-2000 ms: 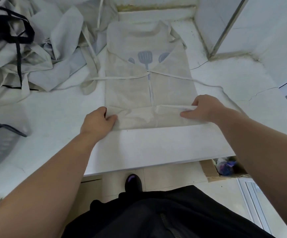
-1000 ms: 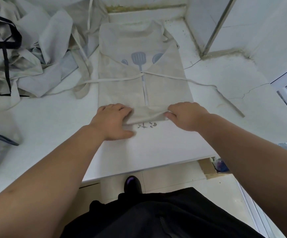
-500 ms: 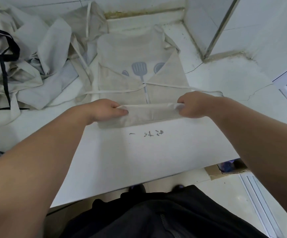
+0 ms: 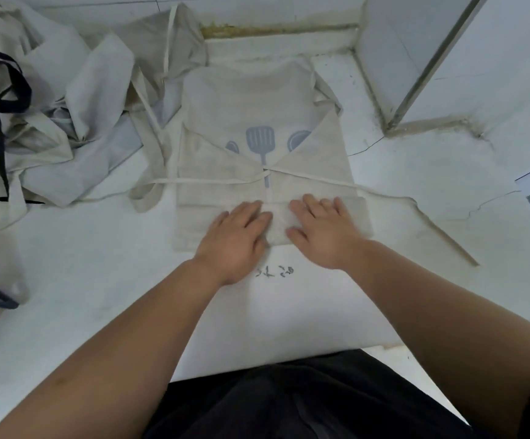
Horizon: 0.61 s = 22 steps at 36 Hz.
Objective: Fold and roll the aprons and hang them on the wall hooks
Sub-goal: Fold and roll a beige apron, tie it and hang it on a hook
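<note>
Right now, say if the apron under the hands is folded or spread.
Folded: the apron, sides turned inward, near end doubled under left hand and right hand.

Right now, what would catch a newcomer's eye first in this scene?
The left hand and right hand press flat on the folded-over near end of a beige apron spread on the white table, its blue spatula print showing. A crumpled heap of more aprons lies at the far left, with black straps among it.
</note>
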### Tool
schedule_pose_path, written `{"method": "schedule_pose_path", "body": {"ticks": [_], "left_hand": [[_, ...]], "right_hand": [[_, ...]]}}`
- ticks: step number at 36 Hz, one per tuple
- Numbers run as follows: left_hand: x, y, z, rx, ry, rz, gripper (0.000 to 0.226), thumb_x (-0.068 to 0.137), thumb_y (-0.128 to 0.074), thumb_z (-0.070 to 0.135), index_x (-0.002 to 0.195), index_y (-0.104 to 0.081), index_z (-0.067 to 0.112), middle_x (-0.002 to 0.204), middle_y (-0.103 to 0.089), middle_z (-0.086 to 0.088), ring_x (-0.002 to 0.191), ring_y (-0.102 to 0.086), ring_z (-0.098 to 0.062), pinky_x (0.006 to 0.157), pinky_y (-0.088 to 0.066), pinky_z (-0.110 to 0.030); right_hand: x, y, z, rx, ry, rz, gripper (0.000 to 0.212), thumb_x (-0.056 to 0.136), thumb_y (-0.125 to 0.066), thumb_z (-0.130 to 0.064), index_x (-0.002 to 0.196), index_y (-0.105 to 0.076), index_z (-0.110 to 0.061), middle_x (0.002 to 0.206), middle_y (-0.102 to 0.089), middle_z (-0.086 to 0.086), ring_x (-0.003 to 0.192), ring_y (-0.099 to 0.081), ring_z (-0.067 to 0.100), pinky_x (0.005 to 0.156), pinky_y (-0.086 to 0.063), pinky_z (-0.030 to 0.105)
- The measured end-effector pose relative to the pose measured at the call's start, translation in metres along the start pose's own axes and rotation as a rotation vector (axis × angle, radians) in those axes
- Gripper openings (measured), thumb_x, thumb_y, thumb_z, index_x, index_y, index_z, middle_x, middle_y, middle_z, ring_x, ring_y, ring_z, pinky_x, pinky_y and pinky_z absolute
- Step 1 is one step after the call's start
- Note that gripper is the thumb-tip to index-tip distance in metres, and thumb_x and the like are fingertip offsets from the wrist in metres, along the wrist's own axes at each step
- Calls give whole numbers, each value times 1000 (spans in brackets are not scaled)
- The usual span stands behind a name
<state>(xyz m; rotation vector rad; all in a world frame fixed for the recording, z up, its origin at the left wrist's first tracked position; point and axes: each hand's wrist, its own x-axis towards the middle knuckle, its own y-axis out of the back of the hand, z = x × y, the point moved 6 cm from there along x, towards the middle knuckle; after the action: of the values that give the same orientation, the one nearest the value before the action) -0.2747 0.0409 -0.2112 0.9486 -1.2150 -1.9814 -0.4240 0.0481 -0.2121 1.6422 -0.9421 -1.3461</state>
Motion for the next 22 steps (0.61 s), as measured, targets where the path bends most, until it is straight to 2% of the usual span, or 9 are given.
{"method": "schedule_pose_path", "body": {"ticks": [1,3,7,10,12,17,20,22], "left_hand": [[-2,-6,-1,-1,31,-26,84,78,-2,58,151,-24,23,161,-10,-1,148,-9,-19,119,-9,-40],[-7,-16,-6,58,69,-49,89,73,6,66,153,-6,31,161,7,5,148,6,-13,118,4,-36],[-13,-16,-25,64,185,-58,91,69,3,78,151,9,37,158,22,7,145,19,-11,117,10,-37],[-17,-13,-36,41,270,-71,89,76,-8,82,150,12,36,157,24,8,145,21,-10,118,11,-37],[-20,-10,-42,46,305,-70,83,85,-18,76,150,13,34,157,25,7,144,22,-11,118,11,-37],[-21,-9,-43,31,319,-86,87,85,-27,75,150,14,34,157,26,7,144,22,-11,117,13,-35],[-23,-2,-42,-24,331,-50,92,82,-41,74,152,4,35,159,16,9,146,15,-10,117,9,-34],[-23,5,-42,-56,339,-32,94,78,-52,72,152,-7,36,159,4,10,146,3,-11,118,0,-36]], "right_hand": [[0,-7,1,18,-3,-32,63,97,-23,-53,151,-7,-26,160,-2,4,144,-10,28,116,5,42],[-1,-13,9,3,4,-51,73,92,-22,-65,152,0,-28,160,7,3,146,-1,27,116,9,39],[0,-13,25,-5,38,-85,93,80,-31,-79,151,4,-31,159,13,2,146,7,24,118,10,36],[2,-11,25,17,53,-76,95,78,-34,-80,151,2,-33,159,12,0,146,6,23,118,10,34],[2,-10,26,14,65,-56,92,80,-33,-79,151,1,-32,160,11,1,146,4,23,118,10,34],[2,-10,26,23,68,-45,90,80,-32,-78,151,0,-32,160,9,1,146,3,23,118,9,34],[3,-5,26,37,79,-39,86,83,-35,-75,151,-8,-29,160,2,3,146,-4,23,118,4,33],[5,3,24,-12,117,-17,80,86,-31,-71,150,-17,-25,159,-10,2,143,-19,24,118,-8,34]]}}
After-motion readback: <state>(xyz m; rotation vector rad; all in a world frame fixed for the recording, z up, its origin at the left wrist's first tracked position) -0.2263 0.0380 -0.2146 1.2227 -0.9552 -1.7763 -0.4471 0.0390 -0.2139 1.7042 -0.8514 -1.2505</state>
